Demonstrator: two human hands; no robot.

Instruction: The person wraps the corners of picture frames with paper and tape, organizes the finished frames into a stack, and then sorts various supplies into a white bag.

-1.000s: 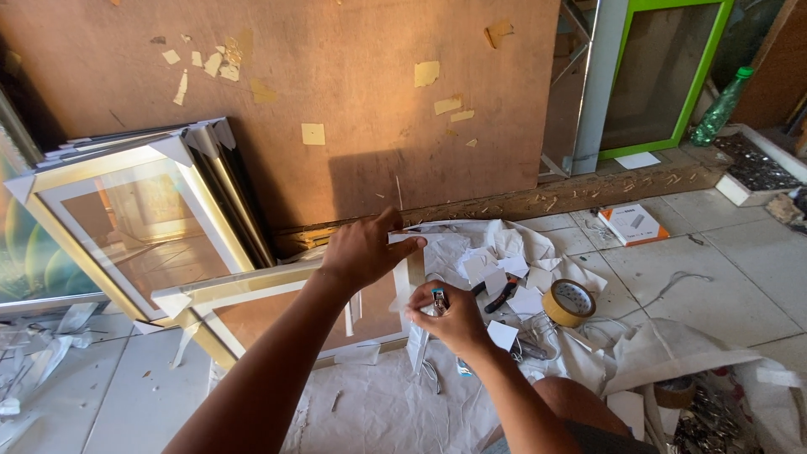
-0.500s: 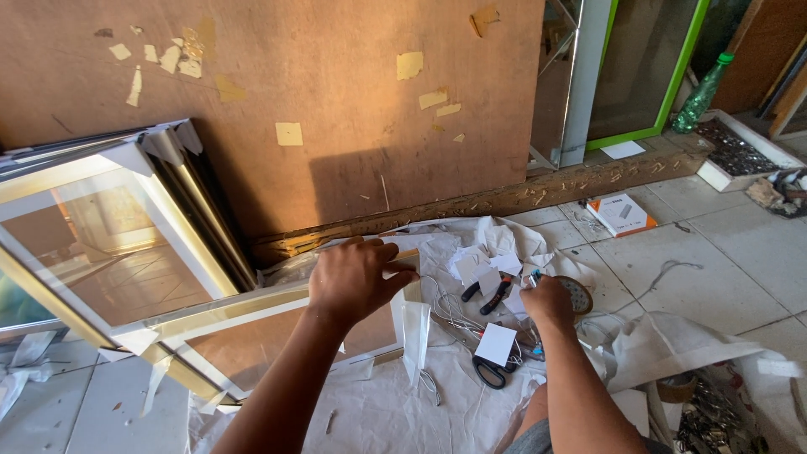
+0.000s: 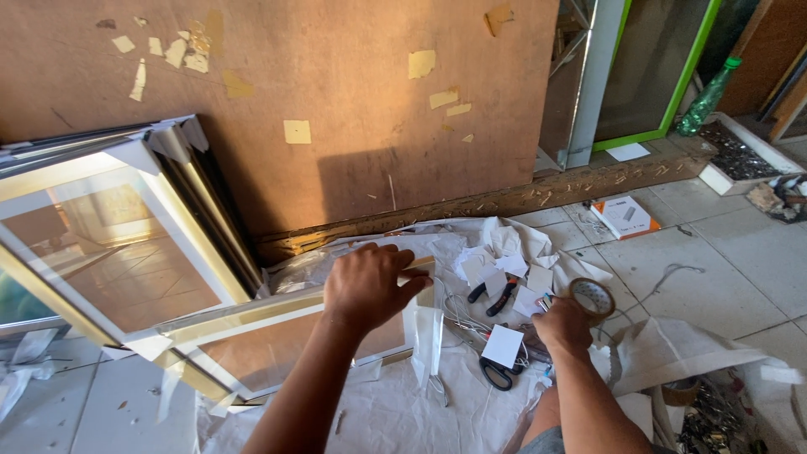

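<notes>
Paper-strewn floor, left hand (image 3: 370, 286) gripping frame (image 3: 252, 313), right hand (image 3: 561, 326) hiding tape roll (image 3: 593, 297) grip

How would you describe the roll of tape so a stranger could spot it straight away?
Start at the big brown board leaning against the wall, then drop to the white sheet on the floor. By the right hand sits the tape roll, the only round, tan ring among flat paper scraps.

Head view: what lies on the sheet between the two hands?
Between the left hand and right hand, the head view shows pliers, scissors and white paper squares.
</notes>
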